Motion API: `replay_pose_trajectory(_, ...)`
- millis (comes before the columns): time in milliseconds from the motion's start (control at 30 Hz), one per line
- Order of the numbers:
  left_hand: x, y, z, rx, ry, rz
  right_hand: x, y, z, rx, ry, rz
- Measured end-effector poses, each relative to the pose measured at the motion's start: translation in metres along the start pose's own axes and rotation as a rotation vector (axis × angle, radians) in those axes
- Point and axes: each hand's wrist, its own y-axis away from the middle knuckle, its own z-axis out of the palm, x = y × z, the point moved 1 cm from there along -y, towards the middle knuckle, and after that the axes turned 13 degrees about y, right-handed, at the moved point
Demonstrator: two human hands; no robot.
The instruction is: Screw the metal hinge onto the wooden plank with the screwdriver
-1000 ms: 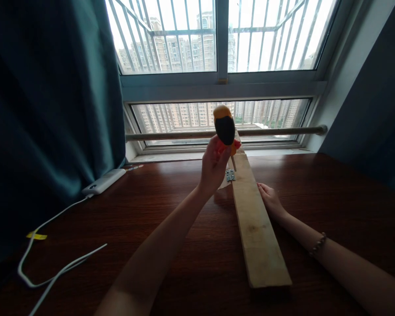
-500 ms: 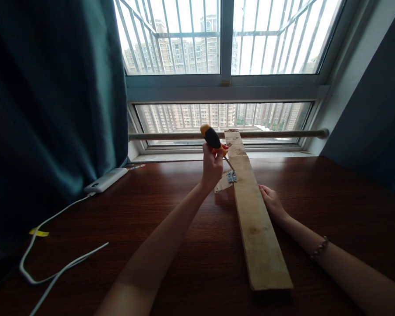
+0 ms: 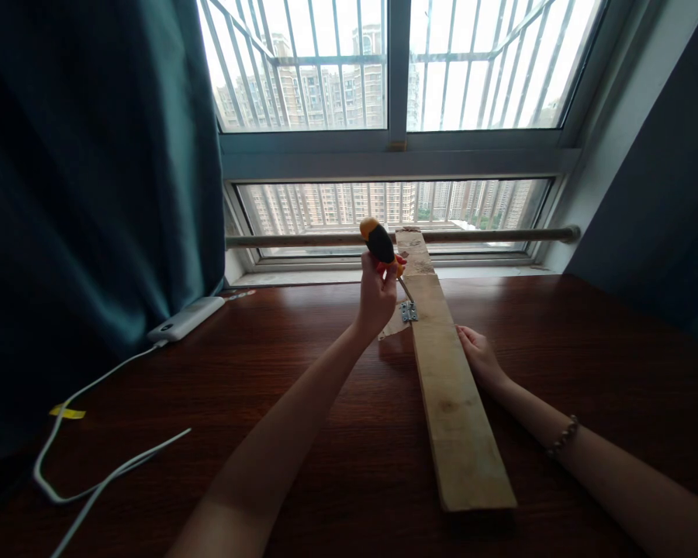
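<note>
My left hand (image 3: 378, 293) is closed round the lower end of a screwdriver (image 3: 379, 242) with a yellow and black handle. The screwdriver tilts, and its shaft runs down to a small metal hinge (image 3: 409, 311) at the left edge of a long wooden board (image 3: 459, 403). The tip meets the hinge's upper right corner, though I cannot make out the screw there. On the other side, my right hand (image 3: 479, 355) grips the board's right edge, its fingertips partly hidden by the wood. A short wooden piece (image 3: 393, 325) shows under the hinge, left of the board.
A brown wooden tabletop (image 3: 326, 480) carries everything. To the left lie a white power strip (image 3: 187, 318), a looped white cable (image 3: 108, 482) and a dark blue curtain (image 3: 105, 170). A horizontal rail (image 3: 494, 236) crosses before the window, close to the board's far end.
The screwdriver's handle has shifted slightly right and a little higher, with my left hand following. My right hand and the board have barely moved.
</note>
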Motion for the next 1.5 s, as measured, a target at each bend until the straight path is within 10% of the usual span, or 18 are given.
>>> replay_pose_trajectory(1300,0.008,-0.017,0.007,-0.46,-0.017,-0.121,0.005,-0.001,0.002,-0.03,-0.026,-0.003)
replay_pose_trajectory(1500,0.009,-0.022,0.001,-0.312,0.069,-0.069,-0.001,0.0,0.0,-0.02,-0.022,0.001)
